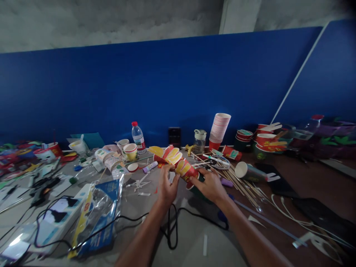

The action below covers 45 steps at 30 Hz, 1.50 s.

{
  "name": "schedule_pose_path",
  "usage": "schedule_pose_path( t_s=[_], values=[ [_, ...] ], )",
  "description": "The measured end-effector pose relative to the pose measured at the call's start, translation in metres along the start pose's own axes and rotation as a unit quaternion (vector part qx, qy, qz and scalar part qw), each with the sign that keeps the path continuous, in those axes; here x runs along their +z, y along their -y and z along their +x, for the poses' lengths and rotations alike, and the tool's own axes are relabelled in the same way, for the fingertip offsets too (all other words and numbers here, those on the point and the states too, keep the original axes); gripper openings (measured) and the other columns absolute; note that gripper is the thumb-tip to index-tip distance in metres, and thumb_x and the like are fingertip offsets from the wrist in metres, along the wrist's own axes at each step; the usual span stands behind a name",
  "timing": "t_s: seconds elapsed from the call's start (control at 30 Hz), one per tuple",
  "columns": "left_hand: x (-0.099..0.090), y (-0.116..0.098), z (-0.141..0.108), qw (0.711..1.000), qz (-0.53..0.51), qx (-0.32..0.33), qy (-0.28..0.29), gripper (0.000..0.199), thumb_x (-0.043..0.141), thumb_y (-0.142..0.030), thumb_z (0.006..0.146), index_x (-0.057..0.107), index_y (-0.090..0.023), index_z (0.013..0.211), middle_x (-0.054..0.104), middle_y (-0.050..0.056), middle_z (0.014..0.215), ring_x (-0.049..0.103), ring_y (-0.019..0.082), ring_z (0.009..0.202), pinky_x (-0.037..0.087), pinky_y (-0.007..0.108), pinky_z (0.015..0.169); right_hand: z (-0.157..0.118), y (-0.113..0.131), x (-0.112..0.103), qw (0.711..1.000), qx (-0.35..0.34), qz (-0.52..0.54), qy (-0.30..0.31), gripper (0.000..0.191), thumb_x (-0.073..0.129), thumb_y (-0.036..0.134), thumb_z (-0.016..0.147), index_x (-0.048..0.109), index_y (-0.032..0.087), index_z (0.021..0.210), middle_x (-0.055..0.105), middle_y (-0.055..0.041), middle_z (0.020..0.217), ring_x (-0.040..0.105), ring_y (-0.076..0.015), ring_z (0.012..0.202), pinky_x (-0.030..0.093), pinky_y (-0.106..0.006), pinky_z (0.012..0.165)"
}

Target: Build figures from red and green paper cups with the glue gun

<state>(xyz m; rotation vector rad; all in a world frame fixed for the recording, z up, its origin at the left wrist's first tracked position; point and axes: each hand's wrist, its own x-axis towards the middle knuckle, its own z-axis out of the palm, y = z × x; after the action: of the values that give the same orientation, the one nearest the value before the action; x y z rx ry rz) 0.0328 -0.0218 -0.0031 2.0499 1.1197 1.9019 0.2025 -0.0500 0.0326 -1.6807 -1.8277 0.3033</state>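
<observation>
A red paper-cup craft with yellow petal-like pieces is held tilted between both hands near the middle of the table. My left hand grips its lower left side, thumb against the yellow pieces. At its right end, my right hand has its fingers closed around the red cup and a dark green cup beneath it. The yellow pieces fan out towards the upper left. Part of the green cup is hidden by my right hand.
Behind stand a water bottle, a glass jar and a tall cup stack. Wooden sticks lie right. A black cable loops in front. A blue package and a power strip lie left.
</observation>
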Motion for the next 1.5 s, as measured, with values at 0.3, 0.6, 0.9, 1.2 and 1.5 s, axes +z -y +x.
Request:
schedule_pose_path(
  t_s=[0.3,0.6,0.9,1.2,1.5],
  values=[
    [0.001,-0.001,-0.001,1.0,-0.008,-0.02,-0.004,0.019,0.06,-0.02,0.08,0.055,-0.019,0.098,0.058,0.005,0.092,0.056,0.018,0.084,0.046,0.033,0.079,0.0,0.001,-0.001,1.0,0.008,0.003,0.007,0.031,0.056,0.041,0.08,0.067,0.019,0.098,0.075,-0.0078,0.091,0.067,-0.0257,0.095,0.021,-0.046,0.11],
    [-0.005,0.002,0.006,0.998,0.01,-0.042,0.035,0.011,0.064,-0.027,0.078,0.06,-0.02,0.087,0.064,0.004,0.086,0.058,0.021,0.085,0.044,0.035,0.078,-0.001,0.002,-0.001,1.0,-0.001,-0.002,0.002,0.031,0.056,0.04,0.081,0.067,0.019,0.101,0.075,-0.0084,0.094,0.066,-0.0253,0.095,0.022,-0.046,0.109],
    [-0.01,0.004,0.011,0.996,0.02,-0.047,0.069,0.005,0.063,-0.02,0.077,0.059,-0.021,0.079,0.063,0.002,0.083,0.057,0.02,0.084,0.043,0.034,0.079,0.0,0.0,0.002,1.0,0.002,-0.02,-0.005,0.034,0.06,0.04,0.078,0.066,0.017,0.103,0.074,-0.0101,0.095,0.066,-0.0259,0.097,0.018,-0.048,0.111],
    [-0.012,0.002,0.009,0.989,0.094,-0.068,0.091,0.005,0.062,-0.017,0.077,0.059,-0.021,0.078,0.064,0.002,0.083,0.057,0.022,0.086,0.038,0.037,0.08,-0.002,0.001,0.005,0.999,-0.008,-0.039,-0.013,0.039,0.06,0.041,0.078,0.067,0.014,0.105,0.074,-0.0134,0.098,0.066,-0.0277,0.099,0.02,-0.05,0.109],
    [-0.014,-0.002,0.012,0.974,0.168,-0.093,0.122,0.006,0.064,-0.017,0.076,0.06,-0.02,0.076,0.065,0.001,0.085,0.057,0.022,0.09,0.035,0.037,0.084,-0.002,0.0,0.008,0.999,-0.011,-0.042,-0.024,0.034,0.061,0.039,0.077,0.068,0.015,0.101,0.074,-0.0124,0.099,0.066,-0.0268,0.1,0.021,-0.049,0.109]
  ],
)
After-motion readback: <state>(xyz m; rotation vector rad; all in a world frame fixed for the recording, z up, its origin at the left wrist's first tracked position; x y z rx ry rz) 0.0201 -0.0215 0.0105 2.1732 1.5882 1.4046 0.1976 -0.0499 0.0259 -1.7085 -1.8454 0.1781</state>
